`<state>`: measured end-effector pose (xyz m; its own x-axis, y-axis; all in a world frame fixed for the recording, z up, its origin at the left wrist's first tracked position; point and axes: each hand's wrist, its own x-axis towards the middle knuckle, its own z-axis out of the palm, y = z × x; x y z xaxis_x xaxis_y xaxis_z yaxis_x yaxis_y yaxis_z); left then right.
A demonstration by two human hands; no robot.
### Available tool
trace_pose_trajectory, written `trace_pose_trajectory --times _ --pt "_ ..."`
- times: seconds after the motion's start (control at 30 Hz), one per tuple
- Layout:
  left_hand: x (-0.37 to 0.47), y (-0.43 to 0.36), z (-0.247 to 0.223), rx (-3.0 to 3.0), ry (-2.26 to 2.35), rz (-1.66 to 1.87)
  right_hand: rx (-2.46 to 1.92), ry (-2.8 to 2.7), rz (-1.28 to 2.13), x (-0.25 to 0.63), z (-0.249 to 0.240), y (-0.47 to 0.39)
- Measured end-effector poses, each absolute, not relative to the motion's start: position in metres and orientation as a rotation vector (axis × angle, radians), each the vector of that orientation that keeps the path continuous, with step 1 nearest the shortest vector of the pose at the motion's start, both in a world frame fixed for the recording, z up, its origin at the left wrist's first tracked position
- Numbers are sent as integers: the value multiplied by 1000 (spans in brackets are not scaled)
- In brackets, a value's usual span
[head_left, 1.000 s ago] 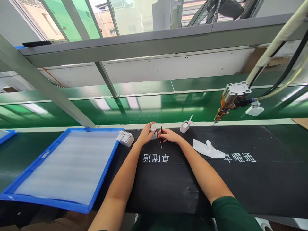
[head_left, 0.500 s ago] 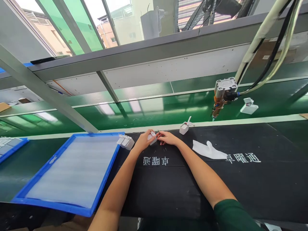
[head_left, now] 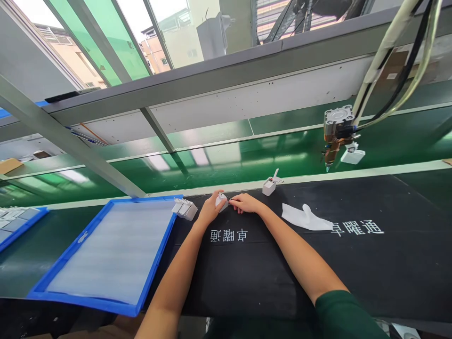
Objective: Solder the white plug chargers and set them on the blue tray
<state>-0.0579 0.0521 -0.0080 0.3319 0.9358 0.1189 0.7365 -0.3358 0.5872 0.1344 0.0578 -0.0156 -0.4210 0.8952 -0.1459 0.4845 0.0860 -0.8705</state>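
Left hand [head_left: 208, 210] closed round small white plug part [head_left: 221, 201], held just above black mat [head_left: 247, 268], centre far. Right hand [head_left: 246, 203] pinching thin tool, tip touching part from right; tool axis hard to tell, too small. Second white part [head_left: 185, 208] left, just beside blue tray [head_left: 84, 301]. Versus earlier: tool upright then, now lowered toward part; hands closer together.

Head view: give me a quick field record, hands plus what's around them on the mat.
left hand: holds a small white plastic part just above the black mat
right hand: fingertips at that part; any tool in it is too small to tell
left of hands: white part at the corner of the blue tray
behind hands: white part with raised flap
right of hands: white cloth
overhead: hanging tool on hoses
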Motion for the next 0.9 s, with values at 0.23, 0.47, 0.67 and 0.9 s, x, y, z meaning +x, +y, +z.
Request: trace_pose_trajectory --times 0.23,0.47,0.67,0.9 --pt "-52 49 0 2366 1738 256 -1427 -2066 877 134 -3 48" --pt "-74 42 -12 2532 1711 582 -1473 -1703 439 209 40 50" --pt "-96 38 -22 2638 1672 836 -1509 -1382 559 265 17 40" --pt "-68 16 6 2710 1563 1375 -1443 -1379 800 258 -36 35"
